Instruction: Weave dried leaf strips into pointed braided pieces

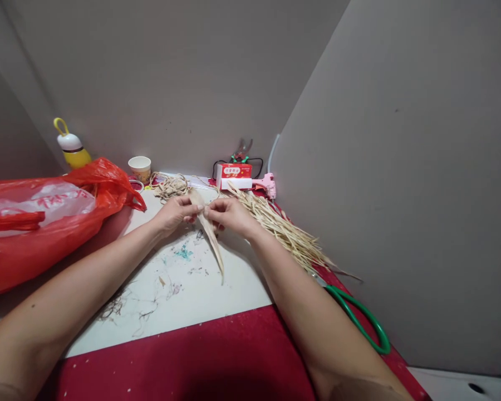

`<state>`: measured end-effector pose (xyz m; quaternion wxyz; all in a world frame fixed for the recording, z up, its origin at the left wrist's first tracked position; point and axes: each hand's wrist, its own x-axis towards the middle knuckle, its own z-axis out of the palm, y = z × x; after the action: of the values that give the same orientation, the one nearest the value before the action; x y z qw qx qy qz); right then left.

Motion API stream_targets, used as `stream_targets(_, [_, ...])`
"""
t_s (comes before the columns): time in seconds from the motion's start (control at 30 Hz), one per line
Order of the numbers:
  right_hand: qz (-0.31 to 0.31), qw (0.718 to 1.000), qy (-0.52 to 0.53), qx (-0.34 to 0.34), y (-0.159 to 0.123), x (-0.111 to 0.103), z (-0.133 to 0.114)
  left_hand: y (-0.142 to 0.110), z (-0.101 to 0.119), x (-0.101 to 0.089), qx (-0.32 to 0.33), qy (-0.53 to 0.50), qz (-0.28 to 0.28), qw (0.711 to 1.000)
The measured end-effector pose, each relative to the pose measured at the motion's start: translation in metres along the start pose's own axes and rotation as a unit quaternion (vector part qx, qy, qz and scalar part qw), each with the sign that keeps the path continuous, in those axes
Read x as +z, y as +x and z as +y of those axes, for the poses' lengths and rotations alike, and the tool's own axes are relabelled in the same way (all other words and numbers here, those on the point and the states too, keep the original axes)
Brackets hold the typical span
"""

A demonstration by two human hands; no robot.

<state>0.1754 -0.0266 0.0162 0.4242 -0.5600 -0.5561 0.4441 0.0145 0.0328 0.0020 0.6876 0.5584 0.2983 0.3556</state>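
My left hand [176, 213] and my right hand [229, 214] meet over the middle of a white board [192, 301]. Both pinch the same pale dried leaf strip [211, 236]. The strip's upper end pokes up between the fingers and its long tapering tail hangs down toward me, its tip over the board. Both hands have their fingers closed on the strip. Just right of my right hand lies a bundle of dried straw strips [284, 228].
A red plastic bag [45, 217] fills the left side. At the back stand a yellow bottle [72, 146], a paper cup [140, 168], a tangle of raffia [171, 186], a red-and-white box [234, 175] and a pink glue gun [268, 185]. Green-handled scissors [359, 317] lie at right on the red cloth [183, 362].
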Motion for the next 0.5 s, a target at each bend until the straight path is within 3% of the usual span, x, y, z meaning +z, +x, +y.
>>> stream_targets(0.17, [0.051, 0.991, 0.122, 0.017, 0.004, 0.008, 0.011, 0.003, -0.004, -0.003, -0.002, -0.010, 0.006, 1.000])
stream_targets(0.5, [0.074, 0.990, 0.121, 0.023, 0.005, 0.012, 0.012, 0.001, -0.005, -0.004, 0.027, 0.035, 0.006, 0.999])
